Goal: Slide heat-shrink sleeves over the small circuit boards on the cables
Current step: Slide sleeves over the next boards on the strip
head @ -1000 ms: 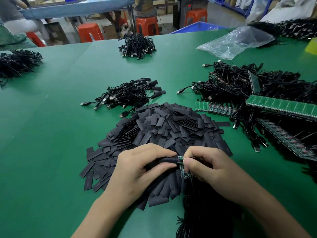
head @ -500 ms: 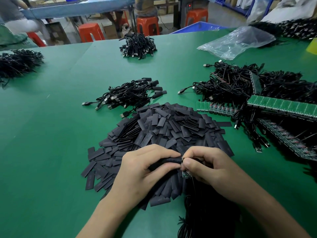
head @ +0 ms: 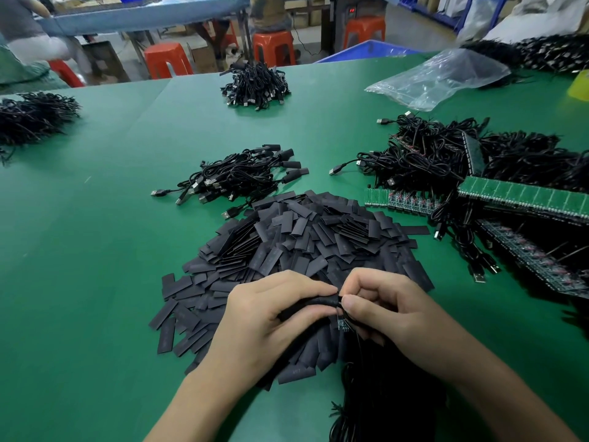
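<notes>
Sleeve mouth meets the cable between both hands.
The left hand [head: 274,317] pinches a black heat-shrink sleeve [head: 314,303], its open end touching the right hand [head: 392,311], which pinches the cable [head: 360,346]. A small circuit board [head: 343,323] shows just under the right thumb. Judged best: squeeze the sleeve round and feed it straight. The sleeve pile [head: 318,237] beyond the knuckles and the cable tangle [head: 382,406] beneath the right wrist could snag.
</notes>
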Demonstrator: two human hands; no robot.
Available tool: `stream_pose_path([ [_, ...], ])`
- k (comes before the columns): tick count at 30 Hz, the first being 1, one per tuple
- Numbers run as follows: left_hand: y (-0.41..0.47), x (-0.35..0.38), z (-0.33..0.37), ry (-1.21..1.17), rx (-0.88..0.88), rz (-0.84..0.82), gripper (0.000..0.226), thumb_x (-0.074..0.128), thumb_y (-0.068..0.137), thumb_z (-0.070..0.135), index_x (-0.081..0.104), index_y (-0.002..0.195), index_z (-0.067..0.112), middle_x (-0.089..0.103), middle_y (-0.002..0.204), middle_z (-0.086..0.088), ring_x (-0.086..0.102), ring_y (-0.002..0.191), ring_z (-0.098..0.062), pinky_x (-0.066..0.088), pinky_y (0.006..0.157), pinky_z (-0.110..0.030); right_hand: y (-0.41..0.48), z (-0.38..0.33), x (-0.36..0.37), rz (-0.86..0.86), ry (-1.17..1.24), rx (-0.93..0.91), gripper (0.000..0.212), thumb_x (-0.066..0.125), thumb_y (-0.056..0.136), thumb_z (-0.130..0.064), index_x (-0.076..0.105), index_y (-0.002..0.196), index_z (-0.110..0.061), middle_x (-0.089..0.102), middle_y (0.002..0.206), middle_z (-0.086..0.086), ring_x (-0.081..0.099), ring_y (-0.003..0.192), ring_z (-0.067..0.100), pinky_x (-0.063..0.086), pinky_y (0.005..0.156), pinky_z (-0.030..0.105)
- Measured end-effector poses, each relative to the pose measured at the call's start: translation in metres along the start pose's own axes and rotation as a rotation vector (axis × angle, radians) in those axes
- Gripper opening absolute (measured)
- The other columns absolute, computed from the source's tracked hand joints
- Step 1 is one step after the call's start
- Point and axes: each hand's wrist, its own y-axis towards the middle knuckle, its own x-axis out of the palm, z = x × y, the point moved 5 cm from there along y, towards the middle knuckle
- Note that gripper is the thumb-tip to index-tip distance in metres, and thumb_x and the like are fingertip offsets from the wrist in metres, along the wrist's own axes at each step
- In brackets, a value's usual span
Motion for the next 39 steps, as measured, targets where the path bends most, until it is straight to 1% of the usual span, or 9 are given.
stream_pose_path([
  [6,0.0004,0.0005,0.0025,0.001,0.064,-0.002,0.015,0.078,0.091,0.016,0.076,0.105,0.018,0.071,0.101,0.012,0.069,0.093,-0.005,0.055,0.079,-0.023,-0.0003,0.0012,0.0009,-0.033,0.015,0.02,0.019,0.056,0.096,-0.031,0.061,0.079,-0.024,0.056,0.062,-0.005,0.045,0.056,0.013,0.035,0.055,0.025],
  [10,0.0003,0.0009,0.0016,-0.015,0.068,-0.007,0.014,0.078,0.091,0.015,0.076,0.105,0.017,0.071,0.102,0.013,0.07,0.093,-0.006,0.055,0.079,-0.023,-0.0008,0.0007,0.0014,-0.039,0.017,0.015,0.019,0.057,0.096,-0.031,0.061,0.078,-0.027,0.055,0.063,-0.005,0.045,0.057,0.013,0.035,0.057,0.028],
  [13,-0.0003,0.0013,-0.0015,-0.016,0.059,-0.027,0.016,0.079,0.09,0.016,0.076,0.106,0.017,0.071,0.102,0.013,0.07,0.093,-0.006,0.055,0.078,-0.024,-0.0008,0.002,0.0016,-0.033,0.011,0.012,0.019,0.057,0.097,-0.029,0.061,0.079,-0.023,0.055,0.063,-0.003,0.044,0.057,0.014,0.035,0.057,0.03],
  [19,0.0002,0.0013,-0.0023,-0.027,0.076,-0.045,0.017,0.078,0.092,0.019,0.075,0.108,0.02,0.072,0.104,0.014,0.07,0.094,-0.006,0.056,0.077,-0.026,-0.0004,0.0028,0.0017,-0.038,0.001,0.015,0.019,0.057,0.097,-0.028,0.06,0.079,-0.022,0.056,0.063,-0.003,0.045,0.056,0.012,0.036,0.055,0.025],
  [22,0.0006,0.0014,-0.001,-0.031,0.071,-0.049,0.017,0.079,0.091,0.017,0.076,0.107,0.019,0.072,0.103,0.014,0.07,0.094,-0.005,0.055,0.079,-0.024,-0.0006,0.003,0.0022,-0.038,0.006,0.013,0.019,0.057,0.096,-0.028,0.06,0.078,-0.024,0.055,0.062,-0.004,0.045,0.056,0.011,0.036,0.055,0.023],
  [24,0.0008,0.0011,-0.0014,-0.03,0.041,-0.046,0.015,0.08,0.089,0.019,0.077,0.104,0.018,0.072,0.101,0.014,0.07,0.093,-0.005,0.054,0.079,-0.021,0.0001,0.0026,0.0027,-0.034,-0.002,0.007,0.02,0.057,0.096,-0.028,0.06,0.077,-0.026,0.056,0.062,-0.004,0.046,0.057,0.011,0.037,0.056,0.024],
  [29,0.0041,-0.0002,-0.0037,-0.08,-0.093,-0.017,0.018,0.084,0.082,0.025,0.08,0.098,0.019,0.074,0.094,0.013,0.072,0.088,-0.008,0.053,0.079,-0.02,0.0005,0.0026,-0.0013,0.007,-0.047,-0.01,0.018,0.057,0.095,-0.033,0.062,0.081,-0.024,0.057,0.062,-0.005,0.047,0.057,0.01,0.038,0.056,0.024],
  [34,0.0045,0.0004,-0.0049,-0.11,-0.146,-0.026,0.016,0.082,0.083,0.027,0.081,0.097,0.021,0.075,0.092,0.015,0.073,0.087,-0.008,0.054,0.078,-0.022,0.0002,0.0031,-0.0016,0.031,-0.083,-0.038,0.018,0.057,0.095,-0.033,0.063,0.082,-0.022,0.056,0.062,-0.006,0.046,0.057,0.008,0.038,0.056,0.024],
  [39,0.0041,0.001,-0.0065,-0.128,-0.167,-0.013,0.012,0.083,0.083,0.024,0.08,0.095,0.024,0.075,0.093,0.016,0.073,0.088,-0.01,0.054,0.078,-0.024,0.0007,0.0024,-0.0022,0.042,-0.078,-0.049,0.019,0.058,0.095,-0.034,0.063,0.084,-0.02,0.054,0.062,-0.006,0.045,0.057,0.009,0.037,0.056,0.025],
])
